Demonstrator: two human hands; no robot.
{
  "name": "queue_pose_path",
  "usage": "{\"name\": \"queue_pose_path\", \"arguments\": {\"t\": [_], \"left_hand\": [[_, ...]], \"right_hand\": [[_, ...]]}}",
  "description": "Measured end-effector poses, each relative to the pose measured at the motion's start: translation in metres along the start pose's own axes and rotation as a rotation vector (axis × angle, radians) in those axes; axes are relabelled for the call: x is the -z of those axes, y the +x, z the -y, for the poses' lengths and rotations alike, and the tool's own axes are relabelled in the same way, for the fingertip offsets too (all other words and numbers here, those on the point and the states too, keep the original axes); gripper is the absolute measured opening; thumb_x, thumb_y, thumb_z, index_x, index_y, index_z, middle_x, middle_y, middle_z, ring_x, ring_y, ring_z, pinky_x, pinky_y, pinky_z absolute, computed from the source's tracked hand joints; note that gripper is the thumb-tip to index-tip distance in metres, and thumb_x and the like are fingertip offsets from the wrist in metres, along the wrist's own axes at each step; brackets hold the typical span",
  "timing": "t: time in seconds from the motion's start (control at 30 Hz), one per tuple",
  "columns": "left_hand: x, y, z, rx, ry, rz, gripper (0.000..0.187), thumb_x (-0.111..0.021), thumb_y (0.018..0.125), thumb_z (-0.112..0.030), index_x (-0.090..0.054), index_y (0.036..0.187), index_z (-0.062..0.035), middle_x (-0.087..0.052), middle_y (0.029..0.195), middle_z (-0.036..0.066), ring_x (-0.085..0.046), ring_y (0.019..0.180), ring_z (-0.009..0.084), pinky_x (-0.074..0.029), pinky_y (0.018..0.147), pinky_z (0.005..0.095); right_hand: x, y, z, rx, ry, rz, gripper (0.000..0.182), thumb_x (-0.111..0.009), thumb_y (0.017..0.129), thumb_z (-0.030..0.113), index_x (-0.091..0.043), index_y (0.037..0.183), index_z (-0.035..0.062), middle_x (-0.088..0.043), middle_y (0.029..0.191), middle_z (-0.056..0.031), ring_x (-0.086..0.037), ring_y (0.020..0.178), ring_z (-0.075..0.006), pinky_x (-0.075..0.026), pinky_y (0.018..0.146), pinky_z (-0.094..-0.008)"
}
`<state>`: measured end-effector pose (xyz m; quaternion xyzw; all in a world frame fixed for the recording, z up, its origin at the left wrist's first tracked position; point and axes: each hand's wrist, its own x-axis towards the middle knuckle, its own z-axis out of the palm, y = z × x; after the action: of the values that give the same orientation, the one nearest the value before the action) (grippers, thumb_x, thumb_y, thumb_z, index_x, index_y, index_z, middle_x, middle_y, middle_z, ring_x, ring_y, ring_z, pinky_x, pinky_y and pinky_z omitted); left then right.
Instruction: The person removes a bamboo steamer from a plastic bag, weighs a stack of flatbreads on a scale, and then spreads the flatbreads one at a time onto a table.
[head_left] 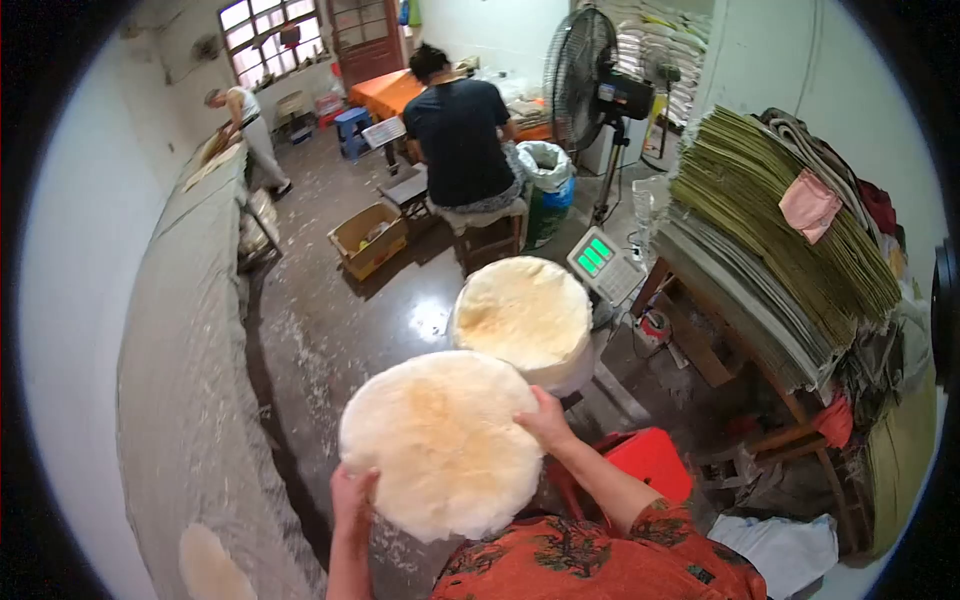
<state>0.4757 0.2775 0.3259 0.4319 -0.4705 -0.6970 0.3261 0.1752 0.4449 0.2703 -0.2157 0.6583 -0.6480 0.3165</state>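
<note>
A large round, pale, flat disc (435,450) with a yellowish middle is held out in front of my body. My left hand (355,492) grips its lower left edge, and my right hand (545,418) grips its right edge, thumb on top. Just beyond the disc stands a stack of similar pale rounds (525,312), beside a scale display (605,262) with green lit digits. Another thin pale round (212,565) lies on the long cloth-covered table (190,370) at the left.
A seated person (460,140) faces away beyond a cardboard box (370,240). Another person (250,135) bends over the table's far end. A red plastic stool (650,462) is by my right arm. At right are piled cloths (780,220) and a fan (582,80).
</note>
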Motion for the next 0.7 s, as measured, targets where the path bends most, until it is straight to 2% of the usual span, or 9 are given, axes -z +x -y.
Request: {"name": "queue_pose_path", "arguments": {"t": [0.17, 0.23, 0.27, 0.37, 0.43, 0.53, 0.6, 0.63, 0.7], "left_hand": [[-0.132, 0.076, 0.016, 0.091, 0.005, 0.189, 0.032, -0.06, 0.07, 0.005, -0.055, 0.102, 0.0016, -0.061, 0.093, 0.009, -0.061, 0.08, 0.0185, -0.049, 0.072, 0.0302], [-0.173, 0.108, 0.013, 0.072, 0.027, 0.275, 0.038, -0.059, 0.07, 0.004, -0.052, 0.107, 0.0026, -0.061, 0.095, 0.011, -0.061, 0.082, 0.0217, -0.049, 0.074, 0.0336], [-0.191, 0.124, 0.008, 0.081, 0.111, 0.281, 0.04, -0.059, 0.07, 0.004, -0.051, 0.109, 0.0017, -0.061, 0.096, 0.011, -0.06, 0.082, 0.0216, -0.049, 0.074, 0.0338], [-0.234, 0.176, 0.0, 0.076, 0.067, 0.372, 0.041, -0.06, 0.07, 0.003, -0.051, 0.11, 0.0004, -0.06, 0.097, 0.011, -0.06, 0.082, 0.0211, -0.049, 0.073, 0.033], [-0.249, 0.225, 0.022, 0.072, 0.031, 0.415, 0.041, -0.061, 0.07, 0.002, -0.05, 0.11, -0.0001, -0.06, 0.096, 0.01, -0.061, 0.08, 0.0211, -0.05, 0.07, 0.0316], [-0.259, 0.296, 0.061, 0.118, 0.148, 0.439, 0.041, -0.062, 0.07, 0.001, -0.05, 0.109, -0.001, -0.06, 0.095, 0.011, -0.06, 0.076, 0.0205, -0.049, 0.064, 0.0309], [-0.255, 0.326, 0.101, 0.227, 0.345, 0.392, 0.044, -0.062, 0.067, 0.002, -0.049, 0.109, -0.0011, -0.059, 0.092, 0.011, -0.058, 0.072, 0.02, -0.048, 0.057, 0.0312], [-0.252, 0.341, 0.123, 0.238, 0.332, 0.394, 0.044, -0.062, 0.067, 0.002, -0.049, 0.109, -0.0011, -0.059, 0.092, 0.011, -0.058, 0.072, 0.02, -0.048, 0.057, 0.0312], [-0.239, 0.361, 0.166, 0.081, 0.645, 0.293, 0.049, -0.062, 0.063, 0.006, -0.048, 0.109, -0.0023, -0.059, 0.089, 0.01, -0.056, 0.069, 0.0193, -0.045, 0.052, 0.0309]], "right_hand": [[0.106, 0.051, 0.021, 0.1, -0.062, -0.187, 0.048, -0.063, 0.066, -0.005, -0.051, 0.112, -0.0019, -0.061, 0.094, -0.0061, -0.056, 0.086, -0.0127, -0.048, 0.074, -0.0273], [0.132, 0.067, 0.055, 0.114, -0.051, -0.225, 0.044, -0.062, 0.066, -0.005, -0.052, 0.109, -0.0013, -0.06, 0.095, -0.0059, -0.057, 0.084, -0.0122, -0.048, 0.074, -0.0269], [0.146, 0.081, 0.057, 0.137, -0.043, -0.236, 0.041, -0.061, 0.068, -0.003, -0.052, 0.107, -0.0001, -0.061, 0.094, -0.0056, -0.057, 0.083, -0.0121, -0.048, 0.074, -0.0268], [0.169, 0.126, 0.054, 0.189, 0.0, -0.332, 0.041, -0.061, 0.068, -0.002, -0.052, 0.107, 0.0014, -0.061, 0.094, -0.0059, -0.058, 0.083, -0.0127, -0.048, 0.073, -0.0268], [0.18, 0.156, 0.038, 0.196, -0.018, -0.359, 0.042, -0.061, 0.068, -0.002, -0.052, 0.109, 0.0026, -0.061, 0.096, -0.0073, -0.059, 0.083, -0.0138, -0.048, 0.072, -0.0273], [0.188, 0.213, -0.018, 0.045, -0.073, -0.38, 0.045, -0.065, 0.064, 0.0, -0.052, 0.108, 0.0022, -0.061, 0.098, -0.009, -0.059, 0.086, -0.0163, -0.048, 0.074, -0.0298], [0.195, 0.237, -0.087, -0.127, -0.379, -0.529, 0.05, -0.064, 0.061, -0.005, -0.051, 0.109, 0.0017, -0.06, 0.098, -0.0082, -0.058, 0.088, -0.018, -0.047, 0.078, -0.0311], [0.183, 0.237, -0.088, -0.175, -0.489, -0.589, 0.056, -0.066, 0.057, -0.004, -0.05, 0.11, 0.0025, -0.059, 0.1, -0.0091, -0.057, 0.094, -0.0207, -0.046, 0.082, -0.0322], [0.176, 0.241, -0.096, -0.248, -0.484, -0.671, 0.058, -0.067, 0.057, -0.002, -0.048, 0.112, 0.003, -0.059, 0.104, -0.0098, -0.056, 0.098, -0.0221, -0.044, 0.085, -0.0318]]}}
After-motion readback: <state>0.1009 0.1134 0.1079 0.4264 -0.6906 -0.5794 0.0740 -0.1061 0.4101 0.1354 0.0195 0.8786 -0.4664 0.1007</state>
